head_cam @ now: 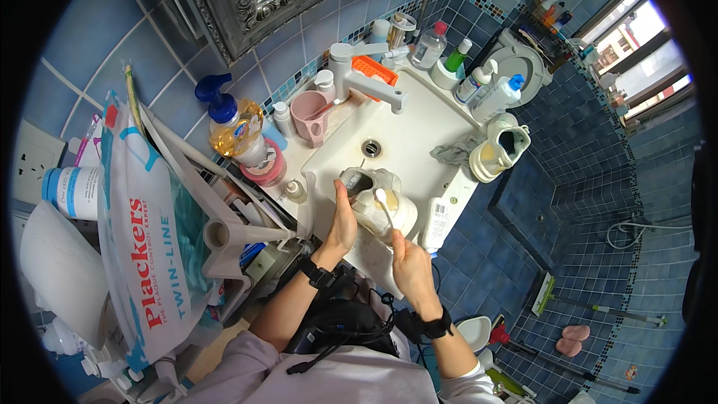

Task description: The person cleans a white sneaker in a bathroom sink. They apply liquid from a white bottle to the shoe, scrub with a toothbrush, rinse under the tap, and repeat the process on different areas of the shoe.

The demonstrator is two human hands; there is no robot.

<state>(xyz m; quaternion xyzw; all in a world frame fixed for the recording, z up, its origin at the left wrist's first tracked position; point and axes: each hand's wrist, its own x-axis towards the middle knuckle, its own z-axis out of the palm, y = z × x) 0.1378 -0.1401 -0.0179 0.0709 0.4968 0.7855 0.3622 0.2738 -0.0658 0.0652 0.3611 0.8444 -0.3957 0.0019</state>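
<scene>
My left hand grips the near-left side of an off-white sneaker, its thumb up along the shoe; the other fingers are hidden. The sneaker is tilted over the front of the white washbasin, its opening towards the left. In my right hand is a white toothbrush, its head against the sneaker's side, which has yellowish patches. Right of this shoe, a white bottle bearing print lies on the basin's front rim. The matching sneaker rests on the right rim, beside a grey wet cloth.
A white faucet reaches over the basin. Along the back rim stand a pink cup, an orange basket and several bottles. Pump bottles line the far right corner. At left, a Plackers bag hangs close to a white rack.
</scene>
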